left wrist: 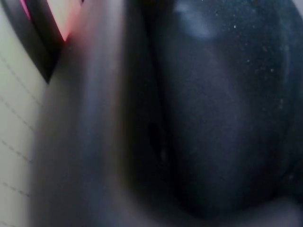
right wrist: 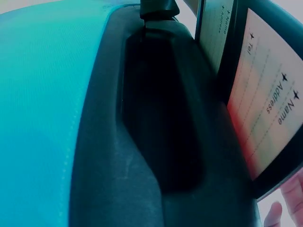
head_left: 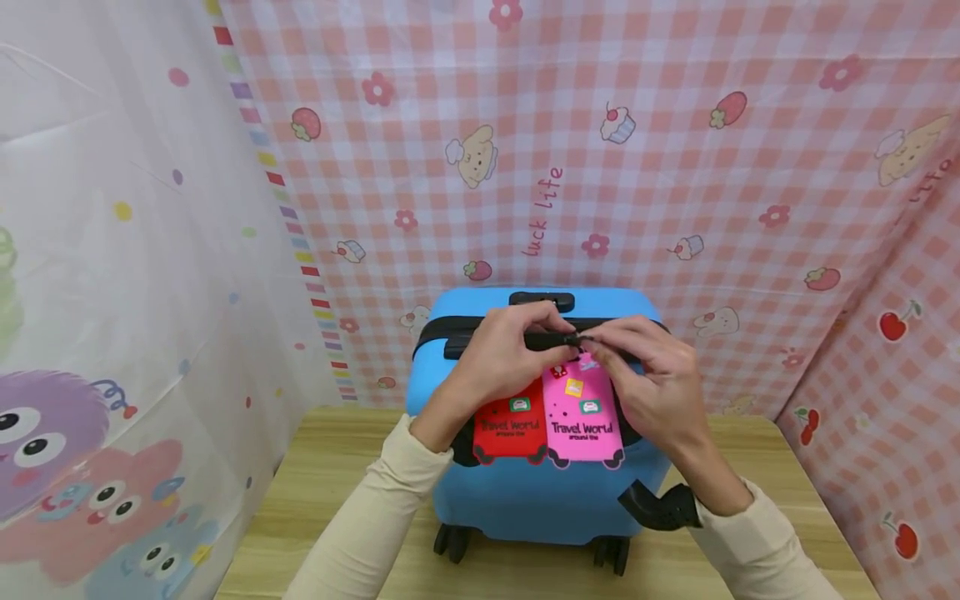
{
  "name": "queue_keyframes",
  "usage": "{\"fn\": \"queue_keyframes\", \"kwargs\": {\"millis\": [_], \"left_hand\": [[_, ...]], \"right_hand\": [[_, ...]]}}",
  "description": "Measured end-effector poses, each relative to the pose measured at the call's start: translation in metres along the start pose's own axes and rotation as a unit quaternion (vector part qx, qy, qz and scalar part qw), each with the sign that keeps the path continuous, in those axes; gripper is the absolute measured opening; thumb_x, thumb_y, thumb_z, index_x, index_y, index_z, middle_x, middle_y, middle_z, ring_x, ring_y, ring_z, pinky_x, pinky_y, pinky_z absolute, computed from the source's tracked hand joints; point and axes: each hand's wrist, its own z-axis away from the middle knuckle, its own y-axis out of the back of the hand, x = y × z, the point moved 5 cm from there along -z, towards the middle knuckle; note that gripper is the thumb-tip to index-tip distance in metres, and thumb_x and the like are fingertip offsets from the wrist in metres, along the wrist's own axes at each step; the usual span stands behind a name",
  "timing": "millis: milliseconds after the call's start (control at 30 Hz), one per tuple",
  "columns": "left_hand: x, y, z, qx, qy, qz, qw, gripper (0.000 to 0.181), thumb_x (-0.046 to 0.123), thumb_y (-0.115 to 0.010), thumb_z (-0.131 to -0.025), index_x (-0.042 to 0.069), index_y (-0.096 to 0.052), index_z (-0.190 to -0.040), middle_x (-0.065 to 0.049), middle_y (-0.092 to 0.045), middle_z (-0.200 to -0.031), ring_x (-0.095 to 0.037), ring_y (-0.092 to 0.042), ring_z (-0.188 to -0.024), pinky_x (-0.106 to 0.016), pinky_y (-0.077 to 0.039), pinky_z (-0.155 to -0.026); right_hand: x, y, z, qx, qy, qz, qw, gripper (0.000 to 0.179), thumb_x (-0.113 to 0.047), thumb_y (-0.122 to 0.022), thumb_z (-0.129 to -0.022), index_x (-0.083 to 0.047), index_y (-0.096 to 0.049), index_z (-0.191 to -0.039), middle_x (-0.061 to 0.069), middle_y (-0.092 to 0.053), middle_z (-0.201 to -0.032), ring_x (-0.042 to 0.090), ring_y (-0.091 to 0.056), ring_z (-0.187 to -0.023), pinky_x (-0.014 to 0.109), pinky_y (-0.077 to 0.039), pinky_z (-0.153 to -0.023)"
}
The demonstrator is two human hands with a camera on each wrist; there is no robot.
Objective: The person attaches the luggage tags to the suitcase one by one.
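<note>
A blue suitcase (head_left: 536, 500) stands in front of me. Side by side on its near face hang a red luggage tag (head_left: 510, 429) and a pink luggage tag (head_left: 583, 417). My left hand (head_left: 498, 354) holds the black handle (head_left: 549, 340) above the tags, its thumb near the pink tag's top. From the other side, my right hand (head_left: 654, 371) pinches the small black strap at the top of the pink tag, with fingertips close to the left hand's. The fingers partly hide the strap. White label cards (right wrist: 267, 94) show on the tags' backs in the right wrist view.
The suitcase rests on its wheels (head_left: 452, 542) on a wood-grain table (head_left: 322, 500). A black belt (head_left: 442, 327) crosses its top, below a lock (head_left: 542, 300). Pink checked cloth (head_left: 570, 125) hangs behind and at the right, white patterned cloth (head_left: 127, 275) at the left.
</note>
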Motion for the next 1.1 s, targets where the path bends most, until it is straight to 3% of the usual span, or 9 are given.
{"fn": "queue_keyframes", "kwargs": {"millis": [100,200,300,433,633,867,1100], "left_hand": [[-0.001,0.000,0.000,0.001,-0.005,0.002,1.0000,0.013,0.022,-0.076,-0.089,0.018,-0.071,-0.100,0.004,-0.073,-0.104,-0.011,-0.067,-0.101,-0.029,-0.051,-0.087],[-0.002,-0.001,0.001,0.005,-0.009,0.009,0.9999,0.014,0.021,-0.076,-0.089,0.018,-0.071,-0.102,0.004,-0.074,-0.104,-0.009,-0.067,-0.101,-0.029,-0.051,-0.091],[-0.004,-0.001,0.000,0.008,-0.006,0.015,0.9998,0.017,0.020,-0.075,-0.089,0.018,-0.072,-0.105,0.004,-0.073,-0.105,-0.008,-0.067,-0.102,-0.029,-0.050,-0.094],[-0.005,-0.003,0.000,0.004,0.003,0.018,0.9998,0.021,0.021,-0.075,-0.089,0.016,-0.071,-0.109,0.003,-0.073,-0.107,-0.008,-0.066,-0.103,-0.030,-0.049,-0.096],[-0.006,-0.004,0.001,0.003,0.005,0.018,0.9998,0.023,0.021,-0.075,-0.089,0.014,-0.071,-0.111,0.000,-0.073,-0.110,-0.011,-0.066,-0.105,-0.031,-0.050,-0.096],[-0.006,-0.002,0.003,0.003,-0.005,0.011,0.9999,0.029,0.017,-0.076,-0.087,0.011,-0.070,-0.115,-0.002,-0.071,-0.112,-0.013,-0.065,-0.102,-0.031,-0.050,-0.094],[-0.007,-0.001,0.003,-0.003,-0.026,0.001,0.9996,0.033,0.020,-0.078,-0.085,0.012,-0.069,-0.116,-0.001,-0.065,-0.110,-0.013,-0.058,-0.105,-0.033,-0.048,-0.096]], "right_hand": [[0.001,0.000,-0.001,-0.009,-0.029,0.003,0.9995,0.019,0.010,-0.071,-0.084,-0.002,-0.077,-0.097,0.007,-0.070,-0.093,0.007,-0.061,-0.087,0.014,-0.049,-0.072],[0.005,-0.002,-0.003,-0.028,-0.084,0.016,0.9959,0.014,0.000,-0.069,-0.090,-0.007,-0.075,-0.101,0.004,-0.068,-0.088,0.010,-0.056,-0.074,0.017,-0.045,-0.062],[0.009,-0.004,-0.005,-0.054,-0.140,0.026,0.9883,0.012,-0.010,-0.066,-0.095,-0.007,-0.071,-0.106,0.005,-0.070,-0.089,0.015,-0.054,-0.069,0.019,-0.043,-0.059],[0.016,-0.005,-0.006,-0.069,-0.179,0.006,0.9814,0.015,-0.012,-0.064,-0.097,-0.004,-0.066,-0.109,0.010,-0.073,-0.092,0.016,-0.057,-0.068,0.021,-0.046,-0.058],[0.021,-0.006,-0.005,-0.086,-0.203,-0.049,0.9741,0.019,-0.009,-0.065,-0.096,-0.002,-0.059,-0.113,0.014,-0.074,-0.094,0.014,-0.065,-0.069,0.024,-0.051,-0.059],[0.023,-0.005,-0.008,-0.110,-0.218,-0.051,0.9685,0.022,-0.007,-0.068,-0.093,-0.002,-0.059,-0.113,0.010,-0.071,-0.088,0.016,-0.057,-0.064,0.024,-0.045,-0.055],[0.026,-0.003,-0.014,-0.141,-0.249,-0.054,0.9566,0.022,-0.008,-0.071,-0.091,-0.001,-0.060,-0.109,0.007,-0.066,-0.082,0.015,-0.059,-0.067,0.024,-0.047,-0.059]]}}
